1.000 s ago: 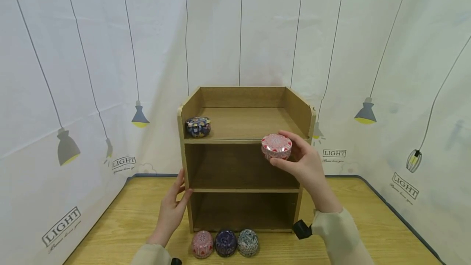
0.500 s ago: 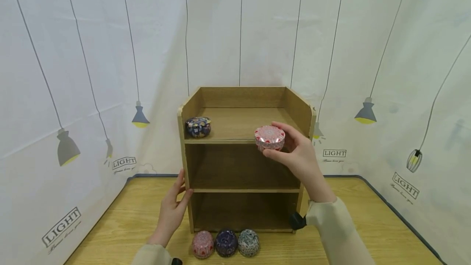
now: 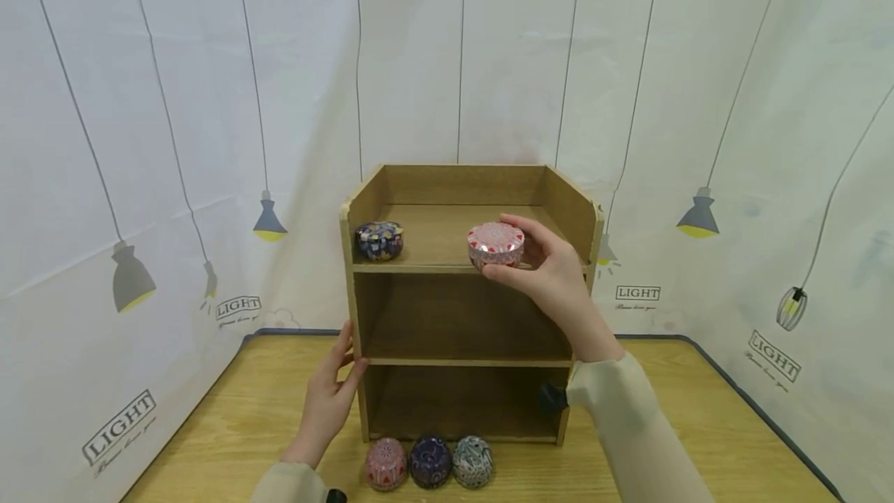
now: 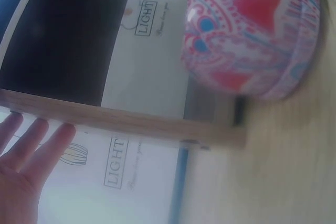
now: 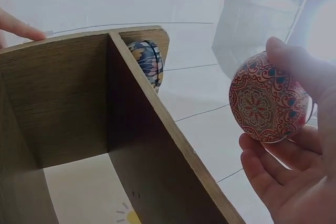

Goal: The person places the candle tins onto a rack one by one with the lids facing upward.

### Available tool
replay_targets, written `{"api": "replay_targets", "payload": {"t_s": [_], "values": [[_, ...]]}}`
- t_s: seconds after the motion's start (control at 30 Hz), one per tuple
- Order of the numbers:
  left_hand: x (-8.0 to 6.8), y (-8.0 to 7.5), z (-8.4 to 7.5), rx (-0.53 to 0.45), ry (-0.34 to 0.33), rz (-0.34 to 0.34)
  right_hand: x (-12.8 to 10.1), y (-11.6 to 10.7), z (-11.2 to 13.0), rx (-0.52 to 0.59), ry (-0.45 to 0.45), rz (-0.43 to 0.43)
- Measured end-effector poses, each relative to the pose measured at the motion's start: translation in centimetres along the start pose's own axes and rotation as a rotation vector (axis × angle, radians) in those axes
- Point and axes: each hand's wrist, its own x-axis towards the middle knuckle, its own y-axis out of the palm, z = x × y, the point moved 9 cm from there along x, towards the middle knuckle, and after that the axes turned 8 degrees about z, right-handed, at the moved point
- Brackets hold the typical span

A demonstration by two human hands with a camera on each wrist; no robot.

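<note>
Right hand [image 3: 552, 274]: fingers curled round the red tin [image 3: 495, 244], held at the front edge of the shelf unit's [image 3: 468, 317] top level.
Left hand [image 3: 328, 398]: fingers straight, pressed flat against the shelf unit's left wall, low down.
Dark tin [image 3: 379, 240]: top level, left end.
Three tins [image 3: 429, 461]: on the desk [image 3: 230, 433] before the shelf unit.

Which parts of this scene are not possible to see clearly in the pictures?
- Head view: whether the pink patterned round tin already rests on the wooden shelf unit; the right hand covers its far side.
- Head view: left hand palm, hidden against the shelf's side.
- Left wrist view: the pink tin on the table is blurred and cut off by the top edge.
</note>
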Motion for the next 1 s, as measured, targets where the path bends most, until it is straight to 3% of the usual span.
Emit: {"api": "replay_targets", "payload": {"t_s": [0.4,0.7,1.0], "values": [[0.1,0.0,-0.1,-0.027,0.012,-0.006,1.5,0.6,0.0,-0.074,0.017,0.03],[0.4,-0.8,-4.0,-0.014,0.028,-0.022,2.6,1.0,0.0,-0.056,0.018,0.066],[0.4,-0.9,-4.1,-0.038,0.027,-0.021,3.5,1.5,0.1,-0.063,0.029,0.089]]}}
